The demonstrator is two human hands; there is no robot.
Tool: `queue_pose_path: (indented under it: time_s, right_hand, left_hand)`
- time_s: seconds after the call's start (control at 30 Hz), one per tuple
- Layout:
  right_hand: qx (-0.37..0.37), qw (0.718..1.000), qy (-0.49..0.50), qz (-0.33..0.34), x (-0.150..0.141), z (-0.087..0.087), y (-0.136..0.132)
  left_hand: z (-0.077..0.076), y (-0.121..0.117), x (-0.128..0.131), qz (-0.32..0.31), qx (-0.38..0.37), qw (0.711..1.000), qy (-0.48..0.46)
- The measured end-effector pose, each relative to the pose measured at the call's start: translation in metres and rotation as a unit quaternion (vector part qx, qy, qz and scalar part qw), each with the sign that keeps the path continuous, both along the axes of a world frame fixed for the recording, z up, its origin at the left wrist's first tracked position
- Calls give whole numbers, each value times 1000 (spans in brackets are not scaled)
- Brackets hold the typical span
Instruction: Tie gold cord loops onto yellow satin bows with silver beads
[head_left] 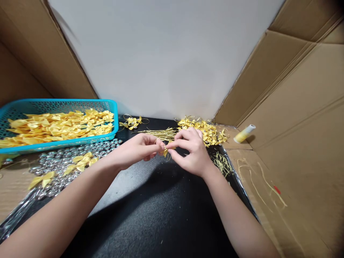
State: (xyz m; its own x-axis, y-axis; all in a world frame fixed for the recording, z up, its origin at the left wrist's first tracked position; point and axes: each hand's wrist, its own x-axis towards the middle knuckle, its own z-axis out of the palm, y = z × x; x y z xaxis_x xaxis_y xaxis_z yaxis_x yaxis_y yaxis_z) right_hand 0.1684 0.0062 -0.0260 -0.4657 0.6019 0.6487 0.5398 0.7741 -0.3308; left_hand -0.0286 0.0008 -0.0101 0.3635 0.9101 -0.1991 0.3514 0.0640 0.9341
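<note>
Between both hands, above the black work surface (150,200), is a small yellow ribbon bow (166,152). My left hand (142,147) pinches it from the left with thumb and forefinger. From the right, my right hand (192,152) has its thumb and forefinger closed on the same bow, partly hiding it. Just behind the hands lies a bundle of gold cord lengths (161,134). A pile of yellow bows with cord loops (204,129) sits behind my right hand.
A blue basket (114,120) full of yellow bows stands at the left. In front of it spread many silver beads (60,170) with loose bows (82,162) on top. Cord scraps (223,165) and a thread spool (244,133) are at the right. Cardboard walls (301,118) flank the surface.
</note>
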Motion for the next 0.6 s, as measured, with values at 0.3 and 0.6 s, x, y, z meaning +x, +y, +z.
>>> queue_pose_path:
  time_s: [0.3, 0.6]
  right_hand:
    - [62, 998, -28, 2, 2, -1, 1]
    - [-172, 975, 126, 58, -13, -5, -1]
  left_hand:
    - [-3, 1, -3, -6, -13, 1000, -16]
    - [2, -5, 8, 10, 25, 999, 32]
